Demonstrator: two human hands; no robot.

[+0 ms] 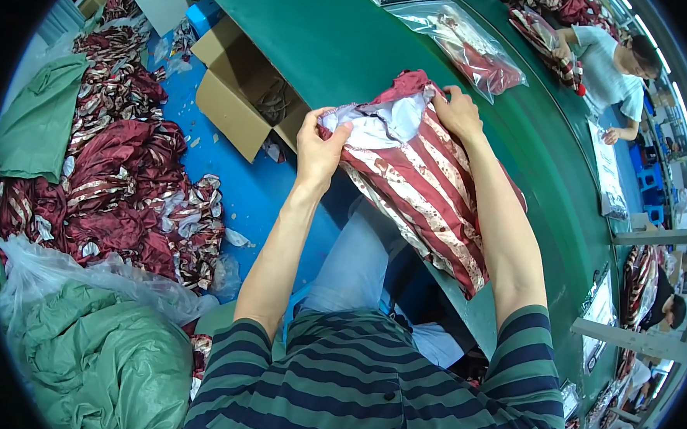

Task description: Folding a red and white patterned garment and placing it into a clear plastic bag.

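A dark red and cream striped garment spans the space between my two hands at the green table's edge. Its pale lining shows at the upper end, which is partly spread. My left hand pinches the left corner of that end, thumb on the lining and fingers behind the cloth. At the right corner, my right hand grips the fabric, with its fingertips partly hidden by cloth. The garment's lower part hangs down beside my right forearm, over the table edge.
The green table curves along the right. A clear bag with a red and white item lies on it. An open cardboard box stands left of the table. Red striped garments heap on the blue floor. A co-worker handles similar cloth opposite.
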